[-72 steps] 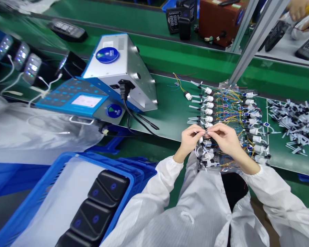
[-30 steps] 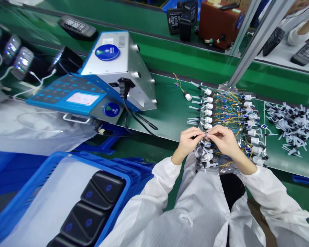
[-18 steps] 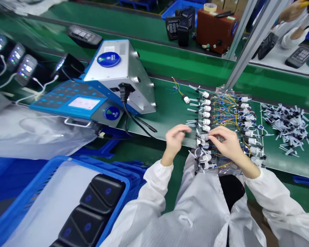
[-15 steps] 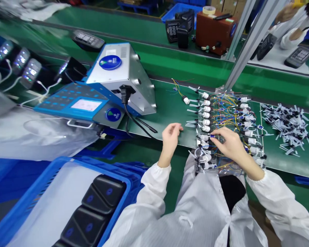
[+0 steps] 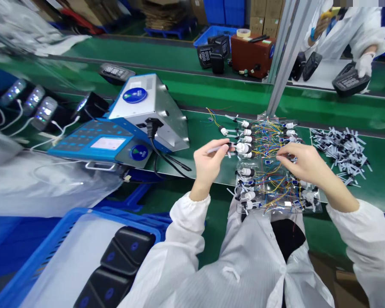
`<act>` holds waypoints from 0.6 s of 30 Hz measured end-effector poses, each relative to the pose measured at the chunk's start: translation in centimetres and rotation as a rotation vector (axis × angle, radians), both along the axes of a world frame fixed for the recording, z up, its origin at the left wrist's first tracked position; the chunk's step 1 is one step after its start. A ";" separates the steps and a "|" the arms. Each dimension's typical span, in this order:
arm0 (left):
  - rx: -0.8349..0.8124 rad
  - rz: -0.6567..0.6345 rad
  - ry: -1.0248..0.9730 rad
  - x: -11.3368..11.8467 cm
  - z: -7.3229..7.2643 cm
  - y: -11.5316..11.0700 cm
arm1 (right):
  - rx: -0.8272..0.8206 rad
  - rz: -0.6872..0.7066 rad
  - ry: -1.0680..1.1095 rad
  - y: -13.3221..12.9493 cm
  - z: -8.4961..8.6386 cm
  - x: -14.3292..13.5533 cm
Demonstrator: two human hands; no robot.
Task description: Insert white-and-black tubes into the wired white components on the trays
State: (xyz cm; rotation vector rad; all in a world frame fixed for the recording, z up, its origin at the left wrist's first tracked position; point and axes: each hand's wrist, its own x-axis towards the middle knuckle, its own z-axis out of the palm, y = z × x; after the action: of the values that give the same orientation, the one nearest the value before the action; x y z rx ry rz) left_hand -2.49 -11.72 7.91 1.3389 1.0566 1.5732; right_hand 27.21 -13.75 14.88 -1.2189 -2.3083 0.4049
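Between the thumb and fingers of my left hand point(image 5: 210, 160) is a white cylindrical part point(image 5: 242, 148) with a black end and a pale tube, raised over the left side of a clear plastic tray point(image 5: 259, 164). Similar white parts with coloured wires lie in rows along both sides of this tray. Over its right half is my right hand point(image 5: 303, 160), thumb and forefinger brought together beside yellow wires point(image 5: 271, 149). What those fingertips grip is too small to make out. A blue connector point(image 5: 268, 162) lies just left of them.
A pile of pale tubes with black ends point(image 5: 340, 149) lies right of the tray. To the left stands a blue and silver machine point(image 5: 167, 115) with black cables. A blue crate point(image 5: 86, 210) holds black cases at lower left. Across the bench, a co-worker's gloved hand point(image 5: 365, 65) touches a black device.
My left hand, formerly holding nothing, now has a white part in its fingers, lifted from the left row. My right hand has moved right and away from that row. The view has shifted slightly.
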 end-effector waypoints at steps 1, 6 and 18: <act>0.036 0.014 -0.055 0.1 1.1 0.1 | -0.006 -0.012 0.002 0.7 0.0 0.3; 0.112 0.006 -0.065 0.5 4.7 0.6 | -0.084 -0.013 -0.051 4.4 -2.6 -0.1; 0.049 0.034 -0.055 0.0 0.6 2.8 | 0.041 0.074 -0.211 5.1 -8.1 0.8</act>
State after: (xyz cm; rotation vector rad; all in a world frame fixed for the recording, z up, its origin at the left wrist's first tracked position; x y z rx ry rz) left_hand -2.54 -8.90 8.52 1.3091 1.0184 1.6617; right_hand 27.98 -8.60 6.80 -1.2097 -2.5336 0.2642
